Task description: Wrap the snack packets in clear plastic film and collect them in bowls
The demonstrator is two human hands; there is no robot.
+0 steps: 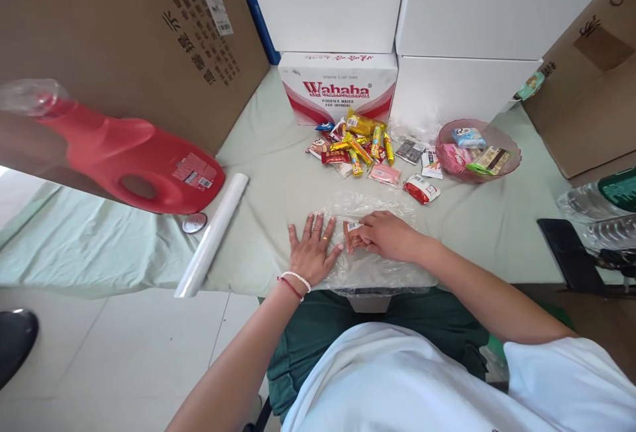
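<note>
My left hand (311, 250) lies flat with its fingers spread, on the table at the left edge of a crumpled sheet of clear plastic film (392, 270). My right hand (390, 234) is closed over a small reddish-brown snack packet (352, 238) with a white label, which rests on the film. Part of the packet is hidden under the right fingers. Beyond the film lie a red-and-white packet (421, 189), a pink packet (384, 174) and a pile of yellow and red wrapped snacks (360, 147).
A translucent pink bowl (511, 154) holding packets stands at the right. To the left are a white plastic roll (213, 236) and a large red jug (144, 167). A Wahaha carton (340, 87) backs the table (268, 173). Bottles (613, 193) and a black phone-like slab (571, 256) sit far right.
</note>
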